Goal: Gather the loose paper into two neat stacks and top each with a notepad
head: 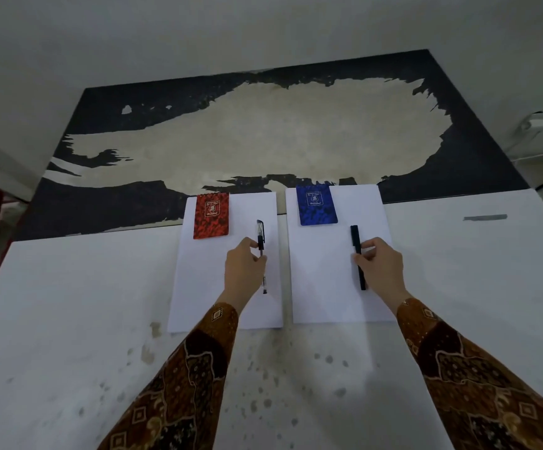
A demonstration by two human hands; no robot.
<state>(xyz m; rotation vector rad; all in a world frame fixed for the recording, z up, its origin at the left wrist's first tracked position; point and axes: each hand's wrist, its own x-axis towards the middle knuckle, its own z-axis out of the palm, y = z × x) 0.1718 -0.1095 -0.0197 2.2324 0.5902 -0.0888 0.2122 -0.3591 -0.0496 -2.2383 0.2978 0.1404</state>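
Note:
Two neat white paper stacks lie side by side on the table: the left stack (205, 287) and the right stack (325, 287). A red spiral notepad (211, 215) sits on the upper left of the left stack. On the right stack's top left corner lies a blue notepad (316, 204). My left hand (243, 266) pinches a clear black-capped pen (260, 237) lying along the left stack. My right hand (379, 263) pinches a black pen (358, 254) resting on the right stack.
The white table (85, 303) carries grey stains near its front middle and a strip of grey tape (485, 217) at the far right. Beyond its far edge is a dark worn floor mat (134, 203). White walls stand behind.

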